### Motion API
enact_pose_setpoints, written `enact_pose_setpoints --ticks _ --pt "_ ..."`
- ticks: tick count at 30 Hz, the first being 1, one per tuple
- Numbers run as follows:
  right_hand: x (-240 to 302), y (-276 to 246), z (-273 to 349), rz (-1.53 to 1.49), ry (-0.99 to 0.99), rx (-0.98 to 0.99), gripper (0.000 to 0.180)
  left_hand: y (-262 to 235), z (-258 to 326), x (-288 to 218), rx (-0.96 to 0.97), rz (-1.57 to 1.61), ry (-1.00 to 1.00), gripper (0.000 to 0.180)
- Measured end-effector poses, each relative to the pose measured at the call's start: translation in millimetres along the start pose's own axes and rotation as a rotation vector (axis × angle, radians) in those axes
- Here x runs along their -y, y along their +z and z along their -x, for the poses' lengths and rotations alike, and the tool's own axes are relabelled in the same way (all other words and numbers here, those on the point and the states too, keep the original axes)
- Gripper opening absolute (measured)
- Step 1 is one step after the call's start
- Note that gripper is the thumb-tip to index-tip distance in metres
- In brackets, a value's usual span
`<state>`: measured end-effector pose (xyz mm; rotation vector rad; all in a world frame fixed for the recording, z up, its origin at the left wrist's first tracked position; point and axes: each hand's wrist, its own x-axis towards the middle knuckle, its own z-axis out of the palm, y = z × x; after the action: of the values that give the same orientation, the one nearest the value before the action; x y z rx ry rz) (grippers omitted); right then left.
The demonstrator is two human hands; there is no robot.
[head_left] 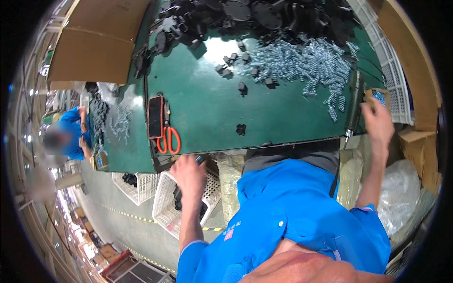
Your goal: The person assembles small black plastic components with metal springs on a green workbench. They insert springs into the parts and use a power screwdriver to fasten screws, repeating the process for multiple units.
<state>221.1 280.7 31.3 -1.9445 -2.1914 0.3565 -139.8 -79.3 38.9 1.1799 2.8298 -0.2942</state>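
My left hand is over a white plastic basket, just off the table's front edge. Its fingers are curled around a small dark part that I can only partly see. On the right, my right hand reaches to a small cardboard box of shiny screws, fingers apart and slightly bent, nothing visible in them. Beside it lies a dark green electric screwdriver, its bit toward me. One small black part sits near the front edge of the green table.
A heap of silvery springs spreads across the far right, with black plastic parts piled behind. A phone and orange-handled scissors lie at the left. A large carton stands far left; a person works beyond.
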Motion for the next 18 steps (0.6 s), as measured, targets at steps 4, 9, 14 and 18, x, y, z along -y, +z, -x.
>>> enact_pose_setpoints --ticks 4,9,14,18 --pt "-61 -6 -51 0.291 0.038 0.030 0.030 20 40 54 0.337 -0.221 -0.342 0.033" --pt "-68 16 -58 0.276 -0.045 0.013 0.026 -2 -62 -35 -0.176 0.420 0.189 0.051" --pt "-83 26 -52 0.029 0.035 -0.086 0.025 -27 -262 -166 0.091 1.463 0.194 0.052" --pt "-99 44 -44 -0.447 -0.027 -0.224 0.018 -31 -386 -226 0.346 1.781 -0.245 0.030"
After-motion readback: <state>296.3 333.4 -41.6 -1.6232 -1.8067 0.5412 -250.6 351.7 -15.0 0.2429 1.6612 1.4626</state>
